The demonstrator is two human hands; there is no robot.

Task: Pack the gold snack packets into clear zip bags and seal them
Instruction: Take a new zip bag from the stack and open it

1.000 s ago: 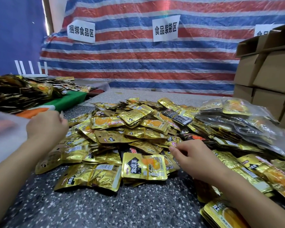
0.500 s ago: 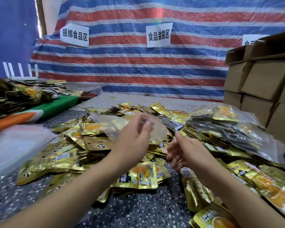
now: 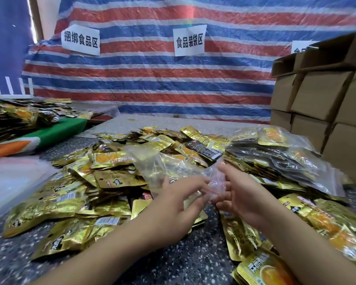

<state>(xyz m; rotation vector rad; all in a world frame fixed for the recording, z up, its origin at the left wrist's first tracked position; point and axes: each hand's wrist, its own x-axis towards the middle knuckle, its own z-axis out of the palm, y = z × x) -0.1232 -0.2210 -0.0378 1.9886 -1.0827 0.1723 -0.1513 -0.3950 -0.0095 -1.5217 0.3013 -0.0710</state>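
Both hands met over the middle of the speckled dark stone bench (image 3: 173,262), working at one empty clear plastic zip bag (image 3: 162,165) that was lifted just above the heap. The left hand (image 3: 179,204) had its fingers curled toward the bag's near edge, and the right hand (image 3: 237,194) faced it, fingertips pinching the same edge, where a thin red zip line showed (the fingers were blurred, so how exactly each one lay I could not tell). The rest of the bag trailed away from the hands, up and to the left, crumpled and see-through, with the packets visible behind it.

Under and around the hands lay the loose pile of shiny gold foil snack packets (image 3: 74,194), spread across the bench from the left front to the far middle, with more of them close by the right forearm. To the right of the pile sat a stack of clear zip bags already filled with packets (image 3: 280,157), lying flat and overlapping one another. Beyond these, stacked brown cardboard boxes (image 3: 325,95) rose at the right edge. On the left, a green and orange cloth (image 3: 49,134) carried another heap of packets, and a flat sheaf of clear empty bags (image 3: 10,182) lay near the left front. A red, white and blue striped tarpaulin (image 3: 152,79) hung behind, with white paper signs (image 3: 189,40) taped to it.
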